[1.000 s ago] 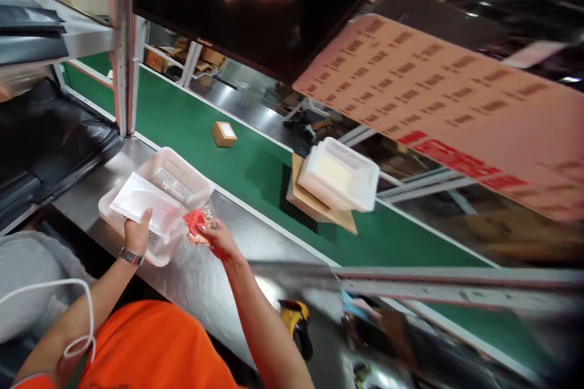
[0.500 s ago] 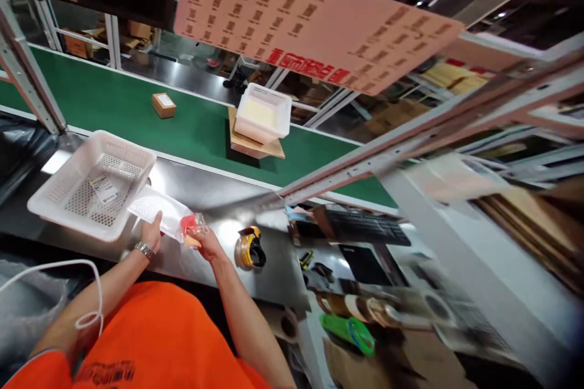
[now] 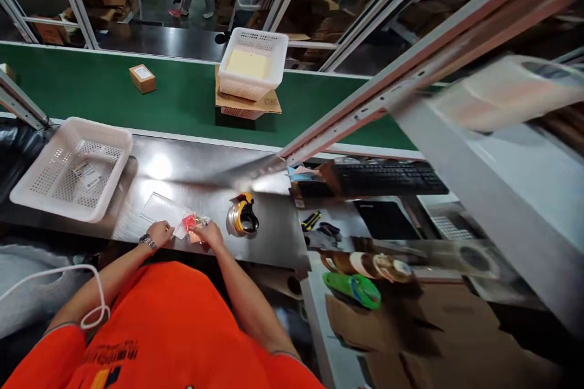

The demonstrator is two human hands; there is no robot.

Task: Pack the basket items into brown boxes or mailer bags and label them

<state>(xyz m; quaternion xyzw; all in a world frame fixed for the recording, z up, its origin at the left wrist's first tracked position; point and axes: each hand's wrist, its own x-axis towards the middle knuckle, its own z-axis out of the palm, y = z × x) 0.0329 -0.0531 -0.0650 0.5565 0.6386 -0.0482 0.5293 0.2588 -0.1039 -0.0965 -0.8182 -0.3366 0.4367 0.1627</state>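
Observation:
My left hand point(image 3: 160, 233) is closed on the near edge of a clear bubble-wrap bag point(image 3: 157, 208), which lies flat on the steel bench. Between my hands is a small clear plastic packet point(image 3: 190, 221) with red and orange contents; its details are too small to read. My right hand point(image 3: 208, 234) has its fingers pinched on the packet's right side, close to the bag's opening. To the right stands a yellow and black tape dispenser point(image 3: 245, 216). A white perforated basket point(image 3: 98, 209) sits at the left, holding a clear labelled packet point(image 3: 89, 176).
Beyond the bench runs a green conveyor belt point(image 3: 182, 97) bearing a small brown box point(image 3: 143, 79) and a white basket point(image 3: 274, 76) stacked on cardboard. A slanting metal post point(image 3: 347, 118) rises at the right. Past it are a keyboard point(image 3: 387, 177) and a green tape dispenser point(image 3: 353, 289).
The bubble-wrap bag has come down from beside the basket onto the bench, nearer my body. Both hands keep their grip. My view has turned and tilted downward.

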